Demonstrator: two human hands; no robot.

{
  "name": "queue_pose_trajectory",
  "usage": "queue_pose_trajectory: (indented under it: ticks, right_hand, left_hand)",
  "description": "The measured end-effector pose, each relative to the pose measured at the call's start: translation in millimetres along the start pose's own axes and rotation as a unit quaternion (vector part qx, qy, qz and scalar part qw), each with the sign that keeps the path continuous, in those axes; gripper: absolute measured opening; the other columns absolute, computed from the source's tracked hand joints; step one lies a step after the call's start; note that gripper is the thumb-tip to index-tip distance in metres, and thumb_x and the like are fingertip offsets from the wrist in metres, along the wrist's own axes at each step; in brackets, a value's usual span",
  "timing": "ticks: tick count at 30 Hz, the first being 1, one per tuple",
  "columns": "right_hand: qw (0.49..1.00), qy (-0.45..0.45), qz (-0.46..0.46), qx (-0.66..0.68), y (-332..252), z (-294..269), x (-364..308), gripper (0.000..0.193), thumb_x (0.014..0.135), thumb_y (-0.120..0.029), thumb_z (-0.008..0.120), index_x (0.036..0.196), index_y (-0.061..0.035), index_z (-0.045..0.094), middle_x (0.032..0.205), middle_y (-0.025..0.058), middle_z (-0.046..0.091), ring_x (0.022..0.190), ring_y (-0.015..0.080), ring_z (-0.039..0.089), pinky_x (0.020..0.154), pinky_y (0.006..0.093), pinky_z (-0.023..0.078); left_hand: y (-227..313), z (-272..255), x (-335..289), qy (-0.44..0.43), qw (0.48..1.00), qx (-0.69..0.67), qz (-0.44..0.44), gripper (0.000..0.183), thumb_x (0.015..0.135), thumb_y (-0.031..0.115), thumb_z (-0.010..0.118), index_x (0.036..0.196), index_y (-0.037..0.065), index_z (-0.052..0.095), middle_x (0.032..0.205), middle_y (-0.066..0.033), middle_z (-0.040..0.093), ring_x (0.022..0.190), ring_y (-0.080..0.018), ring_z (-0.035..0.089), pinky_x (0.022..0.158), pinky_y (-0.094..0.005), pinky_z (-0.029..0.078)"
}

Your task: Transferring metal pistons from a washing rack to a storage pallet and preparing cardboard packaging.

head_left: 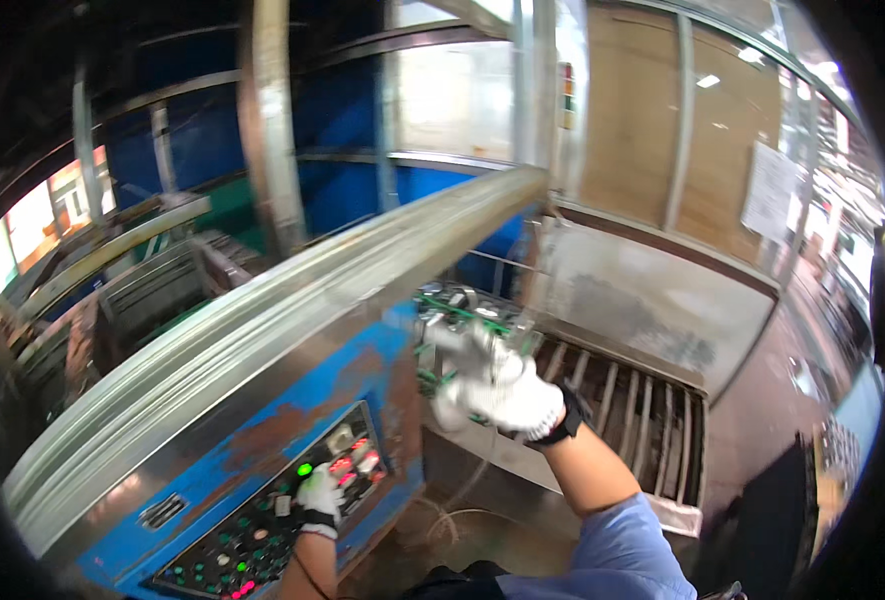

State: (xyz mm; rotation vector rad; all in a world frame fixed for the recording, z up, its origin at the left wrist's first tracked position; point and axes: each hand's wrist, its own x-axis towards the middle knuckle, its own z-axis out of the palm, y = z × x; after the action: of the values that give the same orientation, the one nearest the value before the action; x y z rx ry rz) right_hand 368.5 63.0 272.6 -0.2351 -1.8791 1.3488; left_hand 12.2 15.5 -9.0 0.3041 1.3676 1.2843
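My left hand [319, 494], in a white glove, reaches onto the control panel [262, 525] and touches it among the lit buttons. Its fingers stretch toward a spot beside a glowing green light [305, 469] and a group of red ones. My right hand [507, 392], also white-gloved with a black band at the wrist, is out over a green rack [432, 376] with shiny metal parts. Motion smears its fingers and a grey shape beside them, so I cannot make out whether it holds anything.
The panel sits on a worn blue cabinet [202, 490]. A thick metal rail [262, 300] runs diagonally above it. Right of the rack lies a slatted roller bed [642, 420], with a pale metal wall panel [632, 300] behind it. A loose cord [452, 515] trails below.
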Motion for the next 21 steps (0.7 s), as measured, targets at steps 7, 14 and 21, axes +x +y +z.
queue_pose_trajectory:
  ticks: [7, 14, 21]
  right_hand:
    - [0.841, 0.027, 0.541, -0.015, 92, 8, -315, 0.042, 0.094, -0.012, 0.066, 0.134, -0.0152, 0.053, 0.12, 0.0097, 0.063, 0.101, 0.0203, 0.065, 0.088, 0.0362, 0.052]
    - [0.592, 0.079, 0.801, -0.045, 160, 108, -575, 0.032, 0.093, -0.038, 0.066, 0.109, -0.0133, 0.078, 0.09, 0.0049, 0.077, 0.075, 0.0194, 0.07, 0.067, 0.0409, 0.055]
    - [0.581, 0.055, 0.808, -0.082, 199, 182, -667, 0.061, 0.094, -0.063, 0.062, 0.125, -0.012, 0.074, 0.123, 0.0128, 0.075, 0.106, 0.0284, 0.071, 0.096, 0.0458, 0.053]
  left_hand:
    - [1, -38, 47, -0.15, 0.985, 0.081, -0.04, 0.027, 0.098, 0.042, 0.045, 0.118, 0.026, 0.055, 0.078, -0.0062, 0.05, 0.062, -0.028, 0.049, 0.057, -0.0506, 0.042]
    - [19, -42, 50, -0.092, 0.962, 0.203, 0.16, 0.048, 0.094, 0.044, 0.068, 0.135, 0.019, 0.058, 0.133, -0.0156, 0.061, 0.111, -0.0327, 0.058, 0.088, -0.0494, 0.048]
    - [60, -48, 103, 0.083, 0.951, 0.294, -0.04, 0.049, 0.094, 0.05, 0.066, 0.138, 0.028, 0.06, 0.139, -0.0134, 0.061, 0.123, -0.0357, 0.054, 0.093, -0.0547, 0.049]
